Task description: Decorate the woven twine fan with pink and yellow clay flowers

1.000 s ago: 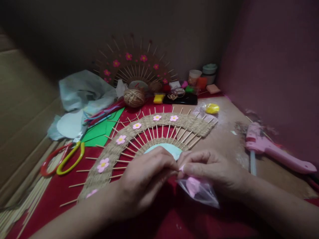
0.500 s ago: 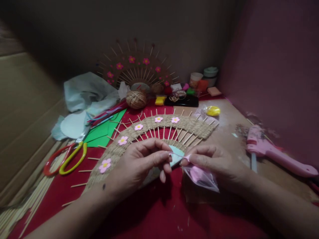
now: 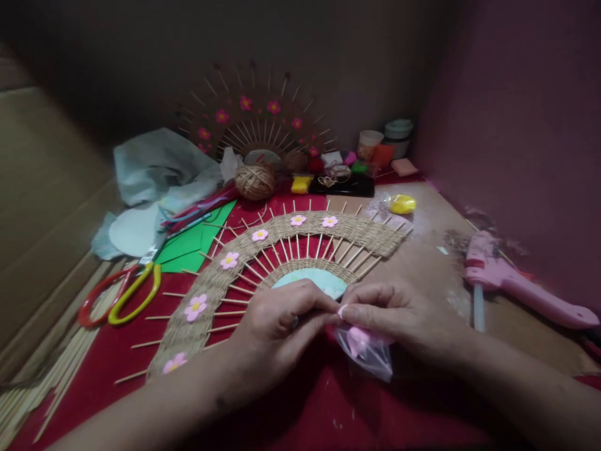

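My left hand [image 3: 286,326] is closed, thumb and fingertips pinching at a bit of pink modelling clay [image 3: 342,311] beside the right fingertips. My right hand [image 3: 399,313] grips the gathered mouth of a small clear plastic bag [image 3: 379,366], which hangs below with a pink lump [image 3: 359,341] inside. Both hands touch, in front of a half-round woven fan [image 3: 282,227] of straw cord and thin sticks. Pink clay flowers [image 3: 229,260] with yellow centres sit along its woven band. The fan's pale blue centre [image 3: 307,275] is partly covered by my hands.
Scissors [image 3: 136,294] and loose sticks [image 3: 61,369] lie left, near green sheets [image 3: 197,241]. Behind are a twine ball [image 3: 255,181], a black phone-like slab [image 3: 352,186] and another flowered fan [image 3: 253,119]. A pink glue gun [image 3: 521,285] rests right; a yellow clay packet [image 3: 402,203] lies nearer the middle.
My left hand has moved right and down, meeting my right hand; the thin pink strand stretched between them is gone from sight. The bag has shifted slightly left and down. The view moved slightly.
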Available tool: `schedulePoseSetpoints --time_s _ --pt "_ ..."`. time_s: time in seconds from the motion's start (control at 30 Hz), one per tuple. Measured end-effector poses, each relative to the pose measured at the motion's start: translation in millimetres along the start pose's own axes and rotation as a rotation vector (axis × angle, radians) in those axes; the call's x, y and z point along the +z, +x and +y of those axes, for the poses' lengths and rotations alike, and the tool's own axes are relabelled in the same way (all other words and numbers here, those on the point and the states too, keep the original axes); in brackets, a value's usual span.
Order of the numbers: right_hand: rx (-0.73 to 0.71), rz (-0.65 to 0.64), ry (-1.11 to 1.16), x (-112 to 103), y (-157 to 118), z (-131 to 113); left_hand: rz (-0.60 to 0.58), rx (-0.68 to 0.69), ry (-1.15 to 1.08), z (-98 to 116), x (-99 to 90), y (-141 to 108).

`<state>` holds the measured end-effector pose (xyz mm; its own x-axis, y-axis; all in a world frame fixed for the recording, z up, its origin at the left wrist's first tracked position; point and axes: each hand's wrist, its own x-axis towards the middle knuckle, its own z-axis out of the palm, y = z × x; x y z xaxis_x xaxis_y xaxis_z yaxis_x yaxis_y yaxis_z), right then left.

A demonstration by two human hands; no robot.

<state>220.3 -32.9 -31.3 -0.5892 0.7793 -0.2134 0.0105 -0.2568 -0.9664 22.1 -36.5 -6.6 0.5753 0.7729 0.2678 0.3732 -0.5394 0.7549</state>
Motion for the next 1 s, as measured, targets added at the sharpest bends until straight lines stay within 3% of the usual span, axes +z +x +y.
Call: schedulePoseSetpoints --time_s 0.1,0.23,0.3,0.4,0.57,0.73,1.0 --pt "0.005 0.019 -0.010 0 0 -1 -0.021 -0.016 0.022 2 -3.6 -3" --pt "0.038 0.119 0.032 0 2 -1 0.032 -0.375 -0.565 1 -14.4 0" --pt "0.046 0.157 0.051 -1 3 -2 0.080 -0.434 -0.849 -3 -17.3 5" --pt "0.066 0.160 0.096 0 4 -3 0.115 -0.473 -1.054 -6 -16.3 11" --pt "0.081 0.164 0.108 2 1 -6 0.136 -0.545 -1.130 -4 -13.7 14" --pt "0.075 0.150 0.148 3 0 -6 0.090 -0.534 -1.127 -7 -15.6 10" --pt "0.050 0.160 0.086 4 1 -9 0.150 -0.532 -1.123 -6 -15.3 10"
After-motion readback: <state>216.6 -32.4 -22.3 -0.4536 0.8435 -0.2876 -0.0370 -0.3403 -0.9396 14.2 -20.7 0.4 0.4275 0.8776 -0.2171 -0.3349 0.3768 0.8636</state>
